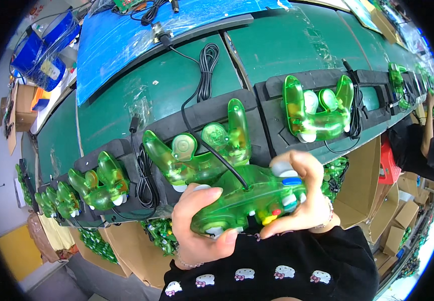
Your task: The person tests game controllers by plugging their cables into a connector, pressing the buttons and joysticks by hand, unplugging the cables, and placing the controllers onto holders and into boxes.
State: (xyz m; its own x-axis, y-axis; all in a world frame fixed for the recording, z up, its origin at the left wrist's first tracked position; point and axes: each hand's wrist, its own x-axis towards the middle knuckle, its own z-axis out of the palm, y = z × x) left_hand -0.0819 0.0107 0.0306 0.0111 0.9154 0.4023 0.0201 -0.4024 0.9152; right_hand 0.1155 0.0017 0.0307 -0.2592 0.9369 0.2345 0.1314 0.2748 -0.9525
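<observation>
At a green workbench (277,45), a person in a black top (337,256) holds a translucent green game controller (242,198) between the left hand (192,226) and the right hand (307,193). The left hand pinches the controller's left end between thumb and finger; the right grasps the opposite end, its thumb beside yellow and red buttons (269,219), its blurred fingers curled near a blue button (292,181). From the controller's far edge, a black cable (222,159) runs to a bundled coil (208,65) on the bench. Just beyond the hands, a second green controller (197,168) rests in black foam (167,118); a third (327,125) sits farther right. Cardboard boxes (360,185) stand below the bench edge, near a co-worker's arm (429,128) at far right.
</observation>
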